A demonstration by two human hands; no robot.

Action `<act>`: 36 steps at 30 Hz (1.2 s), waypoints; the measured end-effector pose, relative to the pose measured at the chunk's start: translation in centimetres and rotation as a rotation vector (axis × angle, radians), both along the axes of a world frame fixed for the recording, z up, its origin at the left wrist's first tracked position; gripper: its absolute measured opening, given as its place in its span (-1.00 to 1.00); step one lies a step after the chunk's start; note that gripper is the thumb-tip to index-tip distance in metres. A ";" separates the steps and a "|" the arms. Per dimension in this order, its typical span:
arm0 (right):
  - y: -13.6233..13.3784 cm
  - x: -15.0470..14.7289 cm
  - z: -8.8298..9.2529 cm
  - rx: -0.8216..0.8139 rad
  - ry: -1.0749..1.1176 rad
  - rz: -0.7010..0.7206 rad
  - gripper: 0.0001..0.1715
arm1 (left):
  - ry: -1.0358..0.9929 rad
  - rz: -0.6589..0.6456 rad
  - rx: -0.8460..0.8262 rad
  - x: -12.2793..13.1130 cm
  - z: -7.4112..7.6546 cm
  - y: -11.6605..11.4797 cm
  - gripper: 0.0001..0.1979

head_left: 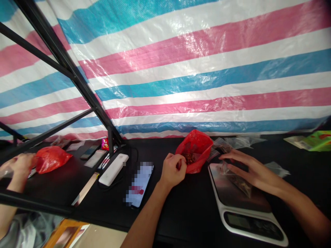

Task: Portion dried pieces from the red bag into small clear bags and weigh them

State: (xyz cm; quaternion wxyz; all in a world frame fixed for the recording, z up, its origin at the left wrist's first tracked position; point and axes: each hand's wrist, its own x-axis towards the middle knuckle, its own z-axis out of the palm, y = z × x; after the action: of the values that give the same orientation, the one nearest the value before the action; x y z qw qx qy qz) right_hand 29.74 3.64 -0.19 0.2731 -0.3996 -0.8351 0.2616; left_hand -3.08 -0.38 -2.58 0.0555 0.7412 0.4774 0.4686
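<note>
A red plastic bag (200,150) stands open on the black table, with small reddish-brown pieces inside. At its left edge my left hand (173,171) is closed with the fingers curled, gripping the bag's rim. My right hand (249,168) reaches over a kitchen scale (252,225) with a white frame and a metal plate. Between its thumb and fingers is a clear plastic bag (240,184) with brownish contents, which rests on or just above the plate. Another small bag with dark contents (223,146) lies beyond the fingertips, beside the red bag.
Left of my arm lie a lit phone (141,186) and a white power bank (113,169) with black cables. Clear bags (241,141) and a green packet (319,141) lie at the back right. Beyond a black metal frame (85,93), another person's hand (23,165) touches a red bag (53,159).
</note>
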 end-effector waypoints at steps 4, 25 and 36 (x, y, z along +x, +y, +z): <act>-0.2 -0.6 0.2 0.023 0.048 0.029 -0.74 | 0.079 0.032 0.184 0.8 0.5 -0.7 -0.87; 2.2 -8.1 0.3 -0.069 0.396 -0.050 -0.58 | -0.638 -0.175 -0.338 5.7 -0.6 1.7 -0.75; 1.3 -6.6 1.1 -0.062 0.243 -0.089 -0.75 | -0.264 -0.147 -0.276 4.9 0.3 0.9 -0.78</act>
State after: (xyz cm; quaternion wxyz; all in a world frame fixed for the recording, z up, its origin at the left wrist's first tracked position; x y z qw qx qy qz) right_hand 23.17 4.89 0.91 0.3709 -0.4097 -0.7688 0.3216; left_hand 1.78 0.54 -2.30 0.2527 0.6916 0.4703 0.4865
